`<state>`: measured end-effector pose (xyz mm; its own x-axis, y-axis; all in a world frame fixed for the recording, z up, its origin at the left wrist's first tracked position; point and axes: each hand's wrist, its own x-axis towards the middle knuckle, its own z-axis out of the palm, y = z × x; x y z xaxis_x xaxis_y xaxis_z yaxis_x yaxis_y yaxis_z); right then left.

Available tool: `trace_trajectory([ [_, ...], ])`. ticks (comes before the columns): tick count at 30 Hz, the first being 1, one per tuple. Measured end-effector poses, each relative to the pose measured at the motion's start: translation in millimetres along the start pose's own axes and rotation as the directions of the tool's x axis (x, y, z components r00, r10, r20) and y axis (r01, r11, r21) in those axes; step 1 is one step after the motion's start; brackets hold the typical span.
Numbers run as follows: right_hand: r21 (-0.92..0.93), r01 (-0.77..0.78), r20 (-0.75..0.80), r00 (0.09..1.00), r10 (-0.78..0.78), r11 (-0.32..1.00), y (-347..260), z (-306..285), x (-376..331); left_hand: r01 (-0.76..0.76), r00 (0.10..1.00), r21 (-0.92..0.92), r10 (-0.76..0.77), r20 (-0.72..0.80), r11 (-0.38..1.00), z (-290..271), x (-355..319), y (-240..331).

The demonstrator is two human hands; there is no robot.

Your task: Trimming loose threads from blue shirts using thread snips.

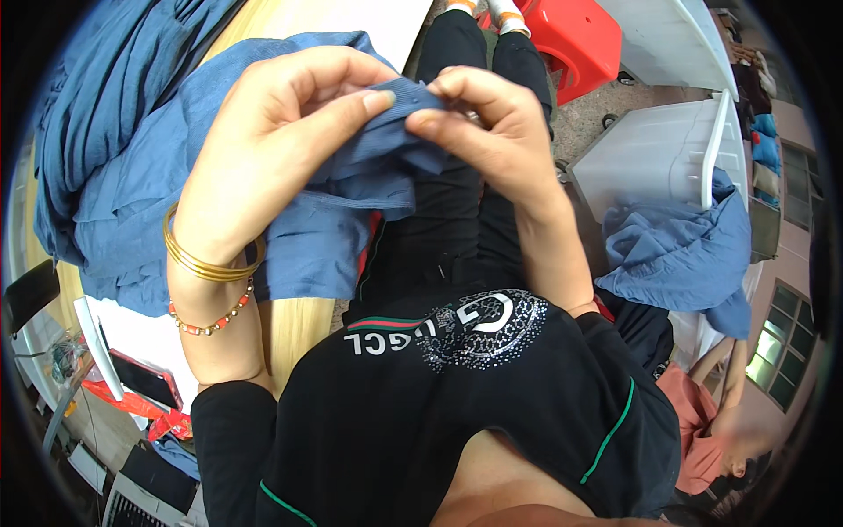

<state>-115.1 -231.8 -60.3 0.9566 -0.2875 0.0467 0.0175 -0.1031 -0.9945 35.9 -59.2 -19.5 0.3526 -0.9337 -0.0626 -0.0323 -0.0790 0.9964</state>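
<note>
A blue cloth garment piece [351, 189] hangs between my hands over the table's edge and my lap. My left hand [294, 123] pinches its folded, ribbed edge between thumb and fingers. Close beside it, my right hand [492, 123] grips the end of the same edge with thumb and forefinger. The fingers behind the cloth are partly hidden. More blue cloth [140, 193] lies spread and bunched on the table to the left, under and beyond my left forearm.
A pale wooden table [303, 338] runs along my left, with a phone [145, 379] near it. To the right stand a red plastic stool [575, 44] and a translucent bin [654, 154] with blue cloth [685, 241] draped beside it. Another person [702, 422] is at the lower right.
</note>
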Motion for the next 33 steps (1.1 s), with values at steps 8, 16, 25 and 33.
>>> trace_trajectory([
  [8, 0.102, 0.149, -0.109, 0.984, -0.138, 0.984, -7.0, -11.2, 4.5, 0.019, 1.0, 0.093, -0.018, -0.011, 0.996, -11.3, -13.5, 15.8],
  [16, -0.095, 0.239, -0.164, 0.954, -0.253, 0.966, 12.0, -0.2, 8.7, 0.04, 0.999, -0.026, -0.04, 0.021, 0.999, -24.6, -9.2, 18.1],
  [25, -0.528, 0.523, 0.077, 0.814, -0.576, 0.669, -7.1, 17.3, -2.0, 0.024, 0.998, 0.062, -0.021, -0.054, 0.998, -21.7, -16.4, 23.0],
  [33, -0.671, 0.509, 0.094, 0.78, -0.619, 0.54, -5.9, 22.7, -1.4, 0.035, 0.999, 0.078, -0.037, 0.033, 0.996, -18.6, -17.7, 22.8],
])
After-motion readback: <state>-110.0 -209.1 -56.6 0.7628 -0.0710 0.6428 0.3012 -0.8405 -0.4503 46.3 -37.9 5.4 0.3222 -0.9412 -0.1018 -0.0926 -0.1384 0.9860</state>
